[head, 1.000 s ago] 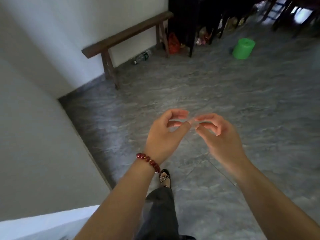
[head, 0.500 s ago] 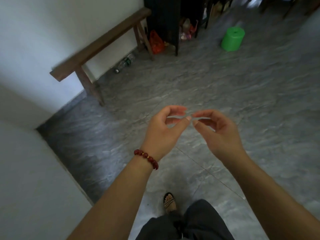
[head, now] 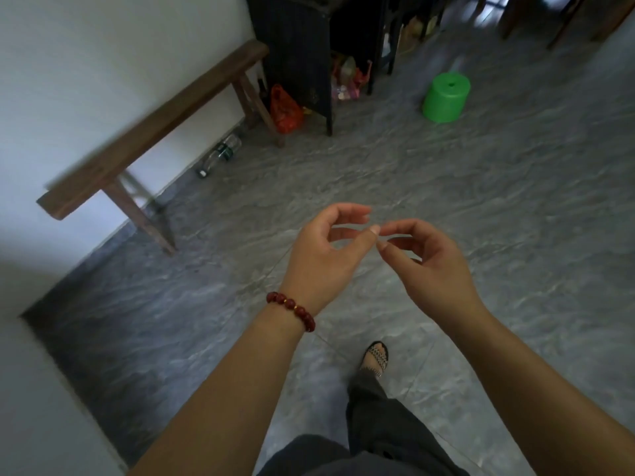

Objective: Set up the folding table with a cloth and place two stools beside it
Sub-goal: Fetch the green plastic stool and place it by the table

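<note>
On my feed both forearms are bare, and a bracelet (head: 291,310) of round dark-red beads with one small gold bead circles the wrist behind the left hand (head: 323,255). Lower down I see loose dark-grey trousers (head: 378,427) and a black-soled sandal (head: 375,358) with a patterned pale-and-dark strap across the foot.

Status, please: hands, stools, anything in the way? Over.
Left hand and right hand raised, fingers curled, tips touching, nothing visibly held. Green stool ahead on floor, untouched. Wooden bench off left.
</note>
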